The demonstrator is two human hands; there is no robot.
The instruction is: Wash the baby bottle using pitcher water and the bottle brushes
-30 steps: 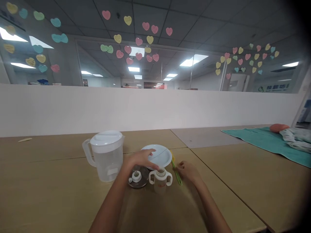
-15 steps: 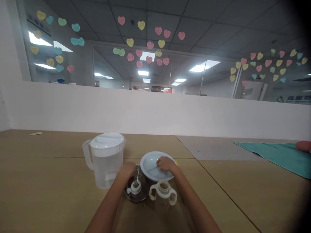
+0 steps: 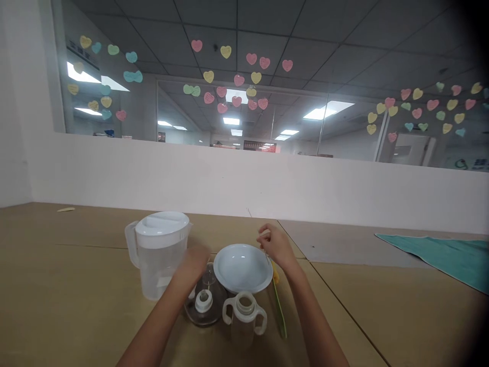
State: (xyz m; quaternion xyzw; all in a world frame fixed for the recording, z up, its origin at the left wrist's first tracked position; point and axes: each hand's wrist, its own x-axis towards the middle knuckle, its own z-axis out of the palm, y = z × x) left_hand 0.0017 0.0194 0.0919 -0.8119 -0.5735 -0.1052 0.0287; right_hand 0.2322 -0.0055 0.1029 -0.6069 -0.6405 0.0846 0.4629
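Observation:
My right hand (image 3: 278, 245) is raised at the right rim of a white bowl (image 3: 242, 267), fingers pinched on a thin stick that points down toward the rim. My left hand (image 3: 195, 260) is smeared by motion between the pitcher (image 3: 162, 265) and a dark tray (image 3: 204, 320); its fingers cannot be made out. On the tray are a white bottle collar with a nipple (image 3: 204, 301) and a clear cap (image 3: 209, 275). A lidless baby bottle (image 3: 243, 323) with two handles stands upright in front of the bowl.
A long green-handled tool (image 3: 279, 311) with a yellow end lies right of the bowl, beside my right forearm. A green cloth (image 3: 446, 255) lies at the far right. A flat pale piece (image 3: 66, 209) is at the far left, near the white wall (image 3: 214, 178).
My right hand has lifted out of the bowl, up and to the right, with the thin stick. The left hand has shifted slightly left. The camera view has moved a little.

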